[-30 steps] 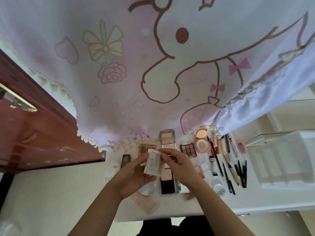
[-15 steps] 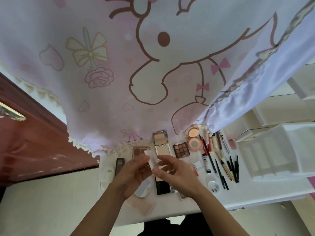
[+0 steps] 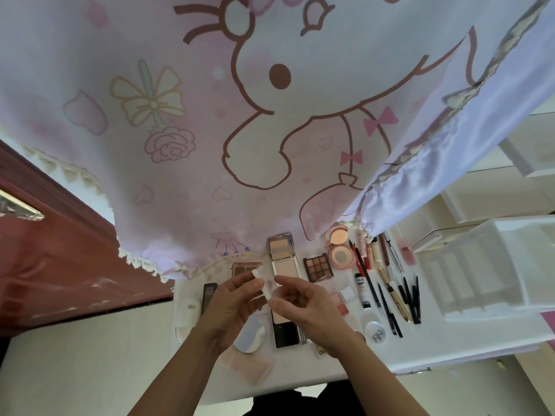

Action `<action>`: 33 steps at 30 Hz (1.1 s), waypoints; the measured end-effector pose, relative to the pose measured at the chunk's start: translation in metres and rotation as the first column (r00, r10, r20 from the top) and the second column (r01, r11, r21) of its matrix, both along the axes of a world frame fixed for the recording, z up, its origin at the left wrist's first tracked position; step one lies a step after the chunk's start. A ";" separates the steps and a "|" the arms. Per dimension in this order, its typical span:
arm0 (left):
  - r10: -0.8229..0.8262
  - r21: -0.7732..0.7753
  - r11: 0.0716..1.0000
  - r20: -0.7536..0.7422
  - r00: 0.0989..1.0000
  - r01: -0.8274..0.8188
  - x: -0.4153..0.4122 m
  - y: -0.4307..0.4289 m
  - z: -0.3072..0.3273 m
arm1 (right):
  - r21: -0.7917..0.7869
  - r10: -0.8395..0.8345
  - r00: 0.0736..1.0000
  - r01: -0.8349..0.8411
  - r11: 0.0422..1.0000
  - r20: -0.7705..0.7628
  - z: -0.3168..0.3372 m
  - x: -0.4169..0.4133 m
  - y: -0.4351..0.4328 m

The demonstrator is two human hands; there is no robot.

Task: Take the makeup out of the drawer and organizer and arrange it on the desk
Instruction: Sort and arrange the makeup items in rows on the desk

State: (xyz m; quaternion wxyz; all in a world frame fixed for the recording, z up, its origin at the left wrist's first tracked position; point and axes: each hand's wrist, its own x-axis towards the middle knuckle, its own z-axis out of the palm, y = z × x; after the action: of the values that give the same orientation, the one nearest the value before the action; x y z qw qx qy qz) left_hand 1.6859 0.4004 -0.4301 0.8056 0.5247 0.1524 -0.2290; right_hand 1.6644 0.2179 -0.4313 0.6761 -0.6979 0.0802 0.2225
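left hand point(image 3: 231, 298): held above the worktop point(image 3: 450, 349), fingers curled, thumb and fingertips pinching the upper end of the small clear case point(image 3: 263, 284).
right hand point(image 3: 303, 307): fingers bent, forefinger and thumb pinching the lower end of the same case.
small clear case: off the worktop, tilted, held between both hands over the middle row of makeup; contents too blurred to tell.
behind the hands: open mirrored palette point(image 3: 282, 256) lying flat, brown eyeshadow palette point(image 3: 318, 267) just right of it, pink round compact point(image 3: 339, 249) open further right.
under the hands: black palette point(image 3: 286, 333), pale round puff point(image 3: 250, 334) beside it on the left, peach flat packet point(image 3: 249, 367) near the front edge.
left side: slim black case point(image 3: 209, 295) lying lengthwise.
right side: pencils and pens point(image 3: 404, 298) in a loose parallel row, gold tube point(image 3: 393, 295) among them, white round lid point(image 3: 376, 332) with lettering near the front.
far right: white organizer point(image 3: 480, 271) on the worktop, compartments showing.
overhead: pink cartoon curtain point(image 3: 270, 115) hanging down to the back of the worktop.
left background: red-brown door point(image 3: 60, 265).
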 end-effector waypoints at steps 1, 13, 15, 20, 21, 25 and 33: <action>0.007 0.000 1.000 -0.002 1.000 -0.007 0.000 0.001 -0.002 | 0.030 -0.015 1.000 0.016 0.999 -0.023 -0.001 0.000 0.001; 0.087 -0.061 0.994 -0.066 0.994 -0.091 0.001 0.023 -0.015 | -0.212 0.064 0.956 -0.002 0.977 0.286 0.010 0.014 -0.010; 0.096 -0.062 0.993 -0.100 0.990 -0.102 0.003 0.021 -0.014 | -0.321 0.155 0.906 -0.022 0.947 0.393 0.009 0.013 -0.007; 0.143 0.015 0.990 -0.095 0.985 -0.142 0.008 0.020 -0.012 | -0.620 0.451 0.647 0.044 0.783 0.615 0.003 0.005 -0.001; 0.161 0.034 0.987 -0.097 0.982 -0.158 0.008 0.021 -0.012 | -0.631 0.469 0.630 0.044 0.774 0.619 0.003 0.004 -0.001; 0.218 0.169 0.966 -0.115 0.969 -0.197 0.009 0.031 -0.021 | -0.625 0.465 0.626 0.046 0.779 0.626 -0.002 0.003 -0.006; 0.376 0.063 0.925 -0.271 0.886 -0.374 -0.014 0.046 -0.045 | -0.465 0.352 0.897 -0.199 0.863 0.269 -0.022 -0.001 -0.005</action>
State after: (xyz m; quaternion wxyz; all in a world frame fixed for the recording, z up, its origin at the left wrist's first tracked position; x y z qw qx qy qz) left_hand 1.6718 0.4461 -0.4747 0.8026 0.4517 0.3636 -0.1398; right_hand 1.6635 0.2131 -0.4529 0.4710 -0.8605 -0.0950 0.1693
